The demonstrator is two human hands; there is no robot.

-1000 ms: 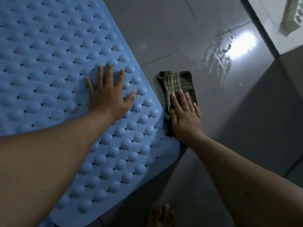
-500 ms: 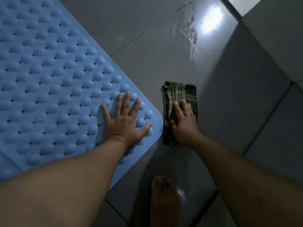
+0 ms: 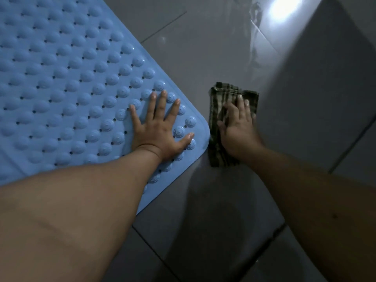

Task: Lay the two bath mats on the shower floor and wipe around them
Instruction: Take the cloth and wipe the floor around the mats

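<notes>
A blue bath mat (image 3: pixel 67 82) with rows of round bumps and small holes lies flat on the grey tiled floor, filling the left of the view. My left hand (image 3: pixel 160 127) presses palm down with fingers spread on the mat's near right corner. Just right of that corner lies a folded green checked cloth (image 3: pixel 221 102) on the wet tile. My right hand (image 3: pixel 238 127) rests flat on top of the cloth, pushing it against the floor. Only one mat is in view.
Glossy grey floor tiles (image 3: pixel 203 47) show dark grout lines and a bright light reflection (image 3: pixel 282 7) at the top right. A grey wall or step (image 3: pixel 325 88) rises close to the cloth on the right.
The view shifted, and the foot seen below earlier is out of view. My left hand moved down the mat to its corner. My right hand slid the cloth along the mat's edge.
</notes>
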